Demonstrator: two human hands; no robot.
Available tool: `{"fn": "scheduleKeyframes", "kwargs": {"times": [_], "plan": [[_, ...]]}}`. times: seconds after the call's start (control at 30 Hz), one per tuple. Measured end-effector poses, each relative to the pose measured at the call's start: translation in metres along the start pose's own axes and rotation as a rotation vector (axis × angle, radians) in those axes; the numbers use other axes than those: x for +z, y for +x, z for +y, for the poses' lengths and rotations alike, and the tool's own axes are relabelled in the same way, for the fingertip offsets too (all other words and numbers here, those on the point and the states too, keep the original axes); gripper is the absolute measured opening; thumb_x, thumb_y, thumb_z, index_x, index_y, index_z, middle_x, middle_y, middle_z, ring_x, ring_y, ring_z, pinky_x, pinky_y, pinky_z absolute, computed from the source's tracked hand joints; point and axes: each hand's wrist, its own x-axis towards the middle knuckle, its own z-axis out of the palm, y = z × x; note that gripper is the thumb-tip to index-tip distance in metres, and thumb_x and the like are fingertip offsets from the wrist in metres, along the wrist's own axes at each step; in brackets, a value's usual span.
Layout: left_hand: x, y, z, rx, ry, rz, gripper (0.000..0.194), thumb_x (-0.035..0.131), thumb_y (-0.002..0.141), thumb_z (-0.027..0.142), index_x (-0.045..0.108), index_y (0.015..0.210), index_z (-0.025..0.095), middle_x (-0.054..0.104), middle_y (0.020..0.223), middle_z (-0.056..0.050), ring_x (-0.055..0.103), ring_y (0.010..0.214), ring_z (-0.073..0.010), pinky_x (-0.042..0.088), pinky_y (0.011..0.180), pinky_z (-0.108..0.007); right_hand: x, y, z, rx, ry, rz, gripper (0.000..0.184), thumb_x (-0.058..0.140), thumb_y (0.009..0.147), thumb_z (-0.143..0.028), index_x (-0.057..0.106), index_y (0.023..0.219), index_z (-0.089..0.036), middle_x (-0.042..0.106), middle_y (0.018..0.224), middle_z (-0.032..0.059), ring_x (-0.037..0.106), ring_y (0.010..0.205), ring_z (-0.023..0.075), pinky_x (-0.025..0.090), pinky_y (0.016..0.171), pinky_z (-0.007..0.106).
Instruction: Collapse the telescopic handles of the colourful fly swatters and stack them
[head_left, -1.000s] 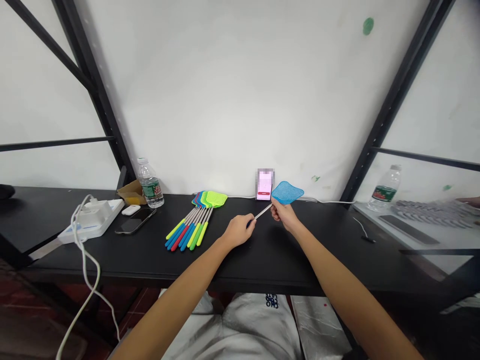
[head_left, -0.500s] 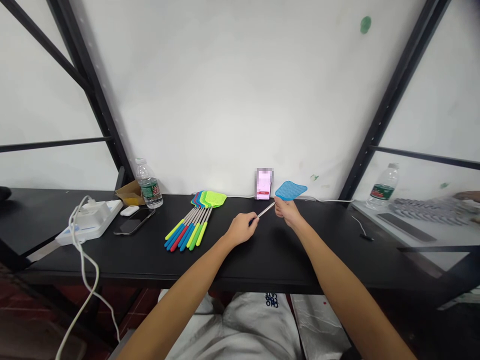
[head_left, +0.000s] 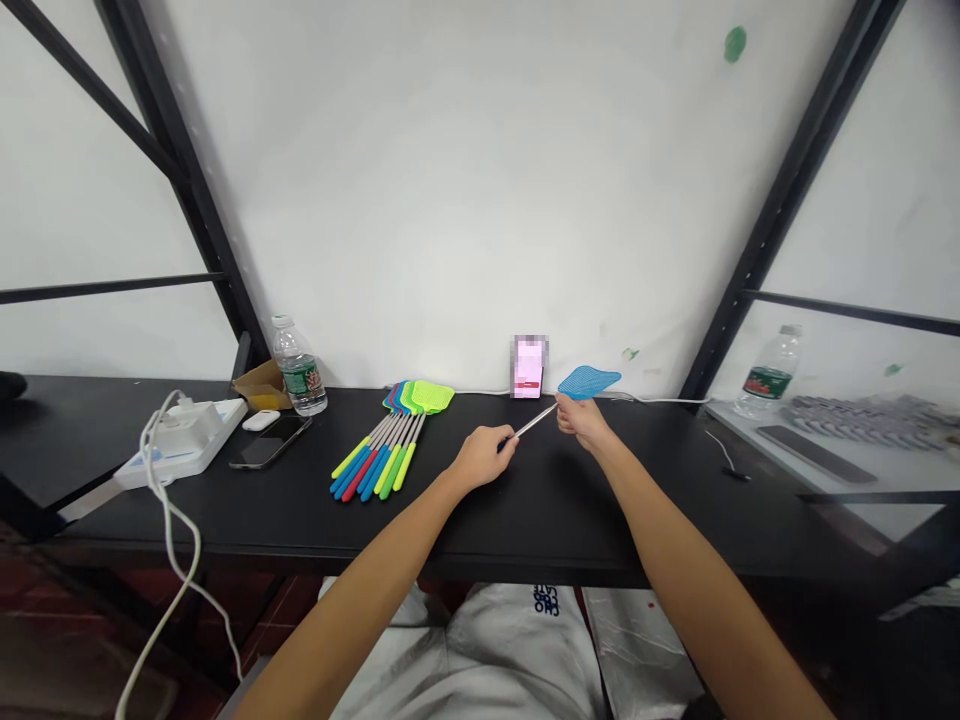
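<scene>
A fly swatter with a blue mesh head point(head_left: 589, 381) is held between my two hands above the black table. My left hand point(head_left: 484, 457) is closed round its handle, which the fingers mostly cover. At the base of the blue head, the fingers of my right hand point(head_left: 581, 420) pinch the swatter. A bare stretch of its metal rod point(head_left: 536, 420) shows between the hands. Left of my hands, several more fly swatters point(head_left: 390, 440) lie fanned out with overlapping heads; their handles are yellow, blue, red and green.
Against the wall leans a lit phone point(head_left: 529, 368). At the left are a water bottle point(head_left: 300, 370), a small cardboard box point(head_left: 262, 386), a dark phone point(head_left: 271, 443), a white case point(head_left: 261, 420) and a power strip point(head_left: 184, 445). Another bottle point(head_left: 772, 372) stands right, beyond a short cable point(head_left: 727, 462).
My right hand and the swatter's blue head have moved to the right, away from my left hand. More of the metal rod shows between the hands. The other swatters lie unmoved.
</scene>
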Motion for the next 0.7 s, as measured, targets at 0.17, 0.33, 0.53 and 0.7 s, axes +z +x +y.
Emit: {"fn": "scheduleKeyframes", "kwargs": {"times": [0.17, 0.33, 0.53, 0.7], "plan": [[0.000, 0.003, 0.000, 0.025, -0.082, -0.004, 0.029, 0.044, 0.093, 0.036, 0.063, 0.080, 0.019, 0.060, 0.068, 0.000, 0.050, 0.061, -0.0125, 0.032, 0.060, -0.023, -0.006, 0.005, 0.001, -0.009, 0.015, 0.004, 0.048, 0.072, 0.075, -0.039, 0.029, 0.058, -0.023, 0.026, 0.044, -0.0101, 0.022, 0.035, 0.0024, 0.013, 0.033, 0.017], [-0.001, 0.004, -0.003, 0.051, -0.161, -0.043, 0.031, 0.043, 0.093, 0.037, 0.062, 0.078, 0.017, 0.056, 0.064, 0.001, 0.047, 0.060, -0.0113, 0.032, 0.059, -0.023, -0.017, 0.008, 0.000, -0.014, 0.040, 0.014, 0.047, 0.071, 0.075, -0.037, 0.030, 0.057, -0.022, 0.025, 0.043, -0.0101, 0.021, 0.035, 0.0022, 0.013, 0.033, 0.017], [-0.005, 0.002, -0.005, 0.042, -0.153, -0.073, 0.033, 0.043, 0.092, 0.038, 0.064, 0.079, 0.017, 0.055, 0.062, 0.002, 0.045, 0.059, -0.0111, 0.032, 0.059, -0.023, -0.031, 0.007, -0.005, -0.022, 0.040, 0.027, 0.047, 0.070, 0.076, -0.036, 0.030, 0.056, -0.022, 0.025, 0.043, -0.0098, 0.021, 0.035, 0.0019, 0.014, 0.032, 0.017], [-0.006, 0.001, -0.003, 0.055, -0.125, -0.088, 0.033, 0.042, 0.093, 0.037, 0.065, 0.081, 0.018, 0.057, 0.064, 0.001, 0.046, 0.060, -0.0115, 0.032, 0.059, -0.023, -0.040, 0.010, -0.006, -0.024, 0.055, 0.049, 0.046, 0.070, 0.076, -0.033, 0.029, 0.057, -0.023, 0.025, 0.042, -0.0100, 0.020, 0.035, 0.0021, 0.014, 0.032, 0.016]]}}
